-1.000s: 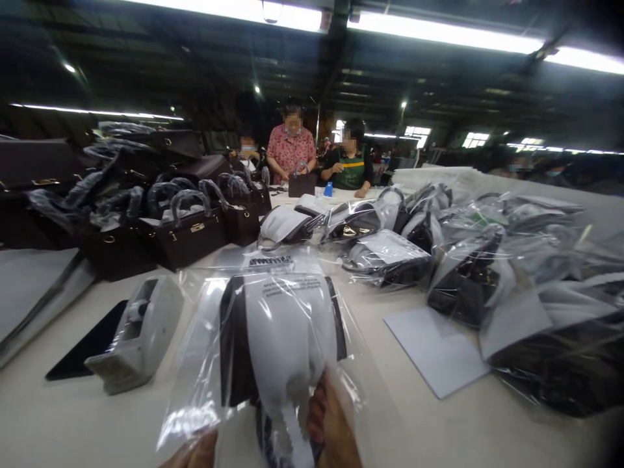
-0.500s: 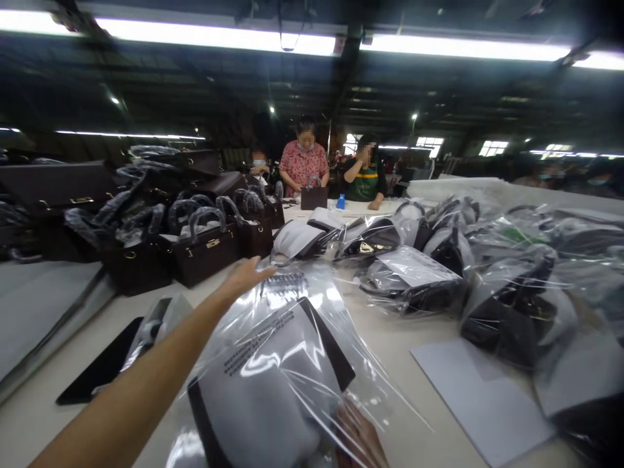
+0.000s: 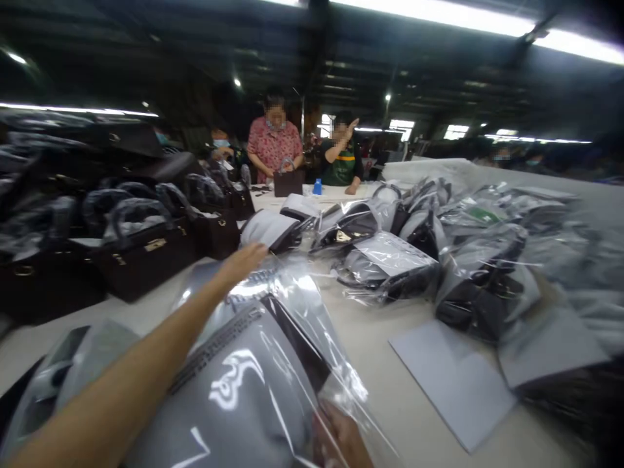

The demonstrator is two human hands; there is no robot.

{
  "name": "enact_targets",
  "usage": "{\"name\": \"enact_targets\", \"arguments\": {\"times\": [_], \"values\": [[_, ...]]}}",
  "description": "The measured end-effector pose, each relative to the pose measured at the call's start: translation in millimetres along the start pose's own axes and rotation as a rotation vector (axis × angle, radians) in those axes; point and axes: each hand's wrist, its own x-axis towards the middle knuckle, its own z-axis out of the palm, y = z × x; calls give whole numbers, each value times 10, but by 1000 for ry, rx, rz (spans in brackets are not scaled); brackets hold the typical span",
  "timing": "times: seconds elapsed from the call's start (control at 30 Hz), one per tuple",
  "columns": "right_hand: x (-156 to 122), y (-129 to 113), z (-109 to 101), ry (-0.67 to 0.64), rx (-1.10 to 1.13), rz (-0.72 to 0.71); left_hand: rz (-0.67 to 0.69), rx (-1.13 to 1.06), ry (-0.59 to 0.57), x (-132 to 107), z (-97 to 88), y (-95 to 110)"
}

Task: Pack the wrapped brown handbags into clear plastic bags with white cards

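In front of me lies a dark brown handbag (image 3: 297,344) under a clear plastic bag (image 3: 336,325) with printed lettering; a pale grey sheet (image 3: 234,416) covers most of the handbag's face. My left hand (image 3: 246,261) reaches over it to the far end of the plastic bag, fingers blurred but closed on the film. Close to me, my right hand (image 3: 344,434) is curled at the handbag's right side. Streaks of shiny film run across this hand, and its fingertips are partly hidden. The handbag's near end runs out of view.
Brown handbags (image 3: 146,253) with wrapped handles crowd the left. Plastic-covered handbags (image 3: 390,260) are heaped on the right. A flat grey sheet (image 3: 451,383) lies on the table right of my hand. Across the table, a person in a red patterned shirt (image 3: 273,143) handles another handbag.
The view has shifted right and tilted down. The covered handbag and both hands appear closer and lower left. Across the table, a person in a green apron has raised a hand away from their head.
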Motion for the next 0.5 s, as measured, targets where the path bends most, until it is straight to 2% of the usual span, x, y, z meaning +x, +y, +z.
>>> {"name": "enact_targets", "arguments": {"times": [0.1,0.13,0.2,0.23,0.33,0.4,0.43,0.47,0.5], "values": [[116,-374,-5,-137,91,63,65,66,92,-213,-206,109],[145,-463,-38,-162,82,13,105,82,96,-325,-229,105],[137,-553,-182,-154,-61,-199,246,163,102,-636,-188,22],[97,-547,-301,-123,-183,-315,309,195,48,-830,-130,-55],[-64,-332,-849,72,-559,-527,575,291,46,-1484,121,-353],[-85,-92,-1320,316,-825,-579,616,301,175,-1919,320,-510],[-54,27,-1553,443,-977,-566,643,289,214,-2130,438,-546],[-2,132,-1765,553,-1116,-488,671,259,241,-2333,579,-546],[63,217,-1947,602,-1228,-399,692,218,239,-2527,749,-508]]}}
